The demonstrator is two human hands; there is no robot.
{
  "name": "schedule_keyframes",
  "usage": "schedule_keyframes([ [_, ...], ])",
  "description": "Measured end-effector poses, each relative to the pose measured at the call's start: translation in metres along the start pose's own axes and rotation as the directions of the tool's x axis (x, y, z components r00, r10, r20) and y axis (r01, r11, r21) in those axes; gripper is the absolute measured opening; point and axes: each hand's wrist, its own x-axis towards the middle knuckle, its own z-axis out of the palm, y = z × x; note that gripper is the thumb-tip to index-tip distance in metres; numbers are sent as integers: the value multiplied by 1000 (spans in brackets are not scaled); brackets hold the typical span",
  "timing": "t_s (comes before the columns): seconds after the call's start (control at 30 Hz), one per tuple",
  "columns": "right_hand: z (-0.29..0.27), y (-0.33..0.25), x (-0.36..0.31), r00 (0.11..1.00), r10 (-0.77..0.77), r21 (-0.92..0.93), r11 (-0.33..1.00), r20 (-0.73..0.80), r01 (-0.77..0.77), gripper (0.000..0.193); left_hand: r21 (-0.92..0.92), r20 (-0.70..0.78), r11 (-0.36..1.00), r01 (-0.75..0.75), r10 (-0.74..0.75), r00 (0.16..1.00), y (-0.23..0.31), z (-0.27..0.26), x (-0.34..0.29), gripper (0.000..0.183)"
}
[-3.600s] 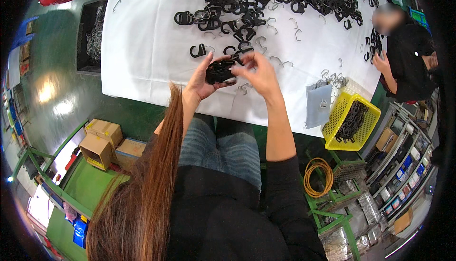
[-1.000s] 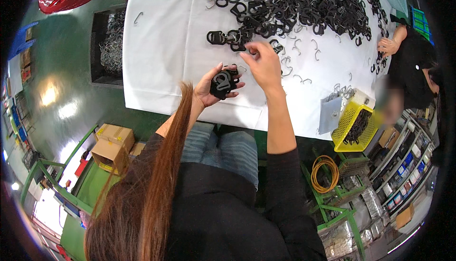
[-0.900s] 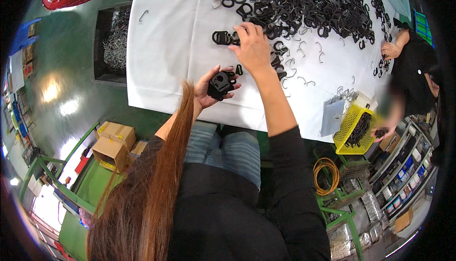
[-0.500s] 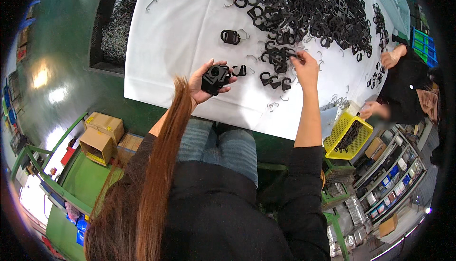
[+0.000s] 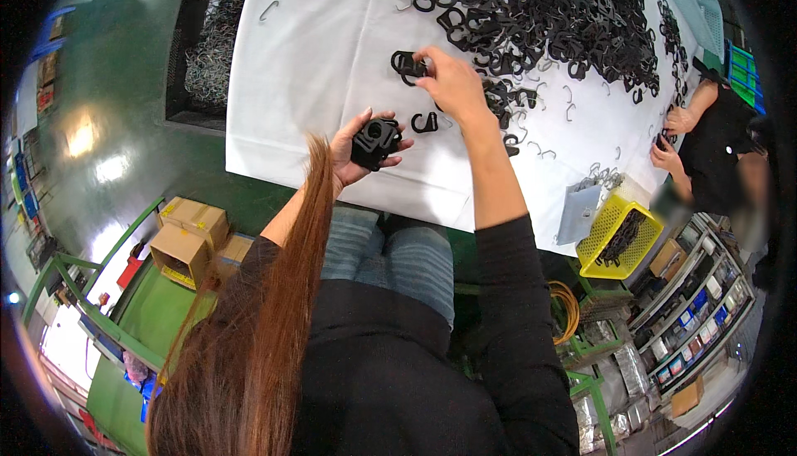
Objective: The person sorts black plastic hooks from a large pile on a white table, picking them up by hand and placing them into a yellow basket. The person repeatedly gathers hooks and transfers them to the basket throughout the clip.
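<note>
My left hand (image 5: 349, 155) is palm-up near the table's front edge, its fingers curled round a small stack of black plastic buckles (image 5: 375, 142). Farther forward, my right hand (image 5: 452, 82) has thumb and fingertips pinched at the right edge of a black buckle (image 5: 406, 65) on the white table. One loose black hook-shaped piece (image 5: 425, 122) lies between my two hands. Beyond my right wrist is a cluster of similar black pieces (image 5: 502, 99), partly hidden by my hand and forearm.
A big heap of black pieces (image 5: 548, 16) covers the far part of the white table (image 5: 307, 82). Thin wire hooks (image 5: 569, 111) are scattered nearby. At right, a yellow basket (image 5: 610, 267) holds black pieces; a co-worker's hands (image 5: 677, 132) work beyond. A dark crate (image 5: 207, 82) of metal pieces stands left.
My right hand has moved left from the cluster of black pieces to the buckle lying by itself. My left hand keeps its stack in place. The co-worker's hands have come together.
</note>
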Motion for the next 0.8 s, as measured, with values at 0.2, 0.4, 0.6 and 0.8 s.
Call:
schedule_keyframes([
  [0.2,20,-30,30,938,-282,-539,832,-203,134,33,-16,12,998,-58,58,998,7,-8,-9,39],
  [0.4,-17,-7,17,995,95,183,979,-20,-90,32,-46,24,994,-99,100,995,14,-10,-12,38],
  [0.6,25,-10,23,995,12,-322,946,-98,-43,49,-42,-20,995,-90,89,996,14,-11,-10,37],
  [0.8,32,-18,24,968,-210,-358,922,-137,149,38,-26,-33,994,-102,101,994,12,-9,-8,38],
])
